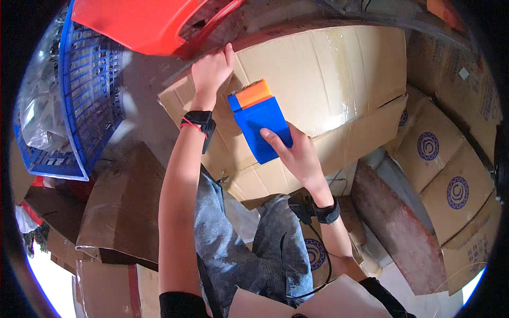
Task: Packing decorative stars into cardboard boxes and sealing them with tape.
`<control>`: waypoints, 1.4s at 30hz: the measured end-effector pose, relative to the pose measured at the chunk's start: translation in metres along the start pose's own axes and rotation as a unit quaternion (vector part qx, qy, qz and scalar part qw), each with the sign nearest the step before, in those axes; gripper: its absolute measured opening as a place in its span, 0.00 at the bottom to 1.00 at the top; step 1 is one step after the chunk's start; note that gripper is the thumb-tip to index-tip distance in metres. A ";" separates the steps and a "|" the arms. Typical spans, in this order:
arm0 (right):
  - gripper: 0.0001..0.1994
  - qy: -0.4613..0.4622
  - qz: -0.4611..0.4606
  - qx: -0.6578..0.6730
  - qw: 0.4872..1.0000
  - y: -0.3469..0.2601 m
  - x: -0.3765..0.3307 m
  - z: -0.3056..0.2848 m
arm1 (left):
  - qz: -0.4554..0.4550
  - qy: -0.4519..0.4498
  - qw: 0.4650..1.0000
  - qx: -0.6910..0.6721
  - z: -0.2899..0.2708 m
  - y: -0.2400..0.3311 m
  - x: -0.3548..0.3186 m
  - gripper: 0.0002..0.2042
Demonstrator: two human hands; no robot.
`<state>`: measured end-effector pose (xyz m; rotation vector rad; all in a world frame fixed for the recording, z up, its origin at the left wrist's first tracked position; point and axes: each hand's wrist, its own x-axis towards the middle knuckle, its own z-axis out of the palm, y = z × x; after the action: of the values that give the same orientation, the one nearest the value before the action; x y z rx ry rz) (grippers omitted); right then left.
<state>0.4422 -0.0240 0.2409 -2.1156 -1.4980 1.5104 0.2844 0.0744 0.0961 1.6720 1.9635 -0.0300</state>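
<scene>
A large cardboard box (297, 69) lies in front of me, with a shiny strip of clear tape (339, 69) across its face. In my right hand (297, 153) is a blue and orange tape dispenser (260, 124). My thumb presses on its blue side, and its orange end with a toothed edge points away from me. The fingers beneath it are hidden. My left hand (212, 71) is closed at the far left edge of the box, with one digit sticking up. What those curled fingers hold, if anything, is hidden.
A blue plastic basket (79, 95) with clear plastic bags stands at left, and a red plastic piece (132, 24) at the far left. Stacked cartons (440, 153) and a worn board (397, 228) are at right. More cardboard (124, 201) lies at left.
</scene>
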 end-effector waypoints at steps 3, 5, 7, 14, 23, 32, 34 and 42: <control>0.21 0.005 0.014 -0.005 1.000 0.003 -0.004 0.001 | -0.001 0.017 1.000 0.011 0.003 0.004 -0.001 0.28; 0.20 -0.012 0.059 -0.059 0.996 0.004 -0.013 -0.005 | 0.035 0.070 0.997 0.021 0.006 0.010 -0.002 0.26; 0.20 -0.014 0.067 -0.022 0.997 0.009 -0.031 -0.006 | 0.047 0.082 0.995 0.022 0.004 0.006 -0.004 0.26; 0.17 -0.027 0.148 0.134 0.979 0.037 -0.121 -0.033 | 0.065 0.124 0.989 0.036 0.008 0.001 -0.003 0.24; 0.20 -0.040 0.157 0.044 0.986 0.053 -0.121 -0.036 | 0.140 0.209 0.962 0.111 0.014 0.005 -0.006 0.19; 0.21 -0.084 0.092 -0.054 0.991 0.054 -0.096 -0.050 | 0.139 0.197 0.963 0.123 0.018 0.013 -0.029 0.24; 0.21 -0.077 0.057 -0.064 0.993 0.065 -0.096 -0.047 | 0.146 0.190 0.963 0.127 0.016 0.014 -0.033 0.24; 0.21 -0.094 0.053 -0.061 0.992 0.063 -0.093 -0.045 | 0.150 0.182 0.965 0.112 0.019 0.014 -0.037 0.24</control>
<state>0.5167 -0.1085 0.2844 -2.2066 -1.5999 1.7413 0.3070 0.0374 0.1004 2.2440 1.9947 0.1887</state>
